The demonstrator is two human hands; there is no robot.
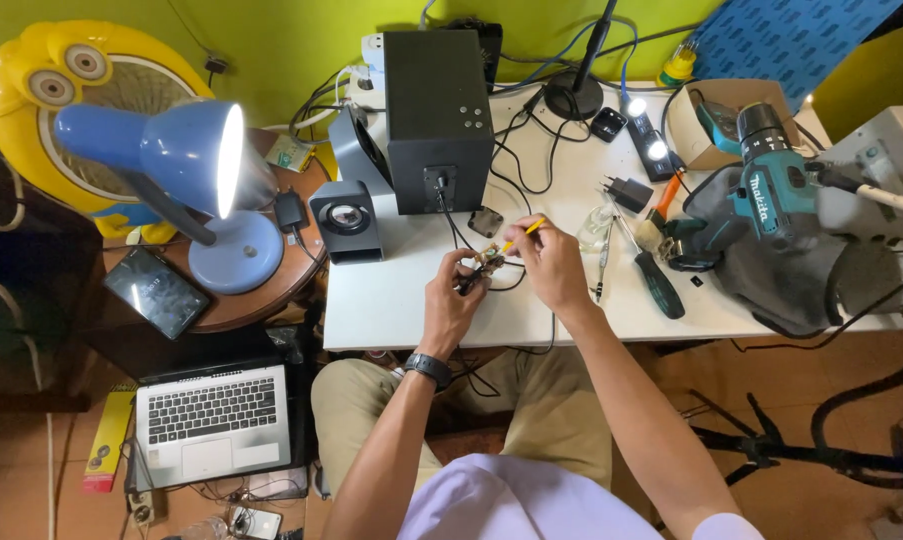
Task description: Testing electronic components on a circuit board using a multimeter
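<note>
Holding the small part (486, 264) in your left hand (451, 300), fingers clamped on it, your right hand (549, 262) pinches the yellow tool (522, 234), pointing down-left to it.

The person wears a white short-sleeved shirt (511, 500) and khaki trousers (531, 420). A dark wristwatch (428, 368) circles the left wrist. Both forearms are bare, and no rings or gloves show.

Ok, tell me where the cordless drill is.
Head view, right end of the white table: the teal cordless drill lies on a grey bag, beside a cardboard box.
</note>
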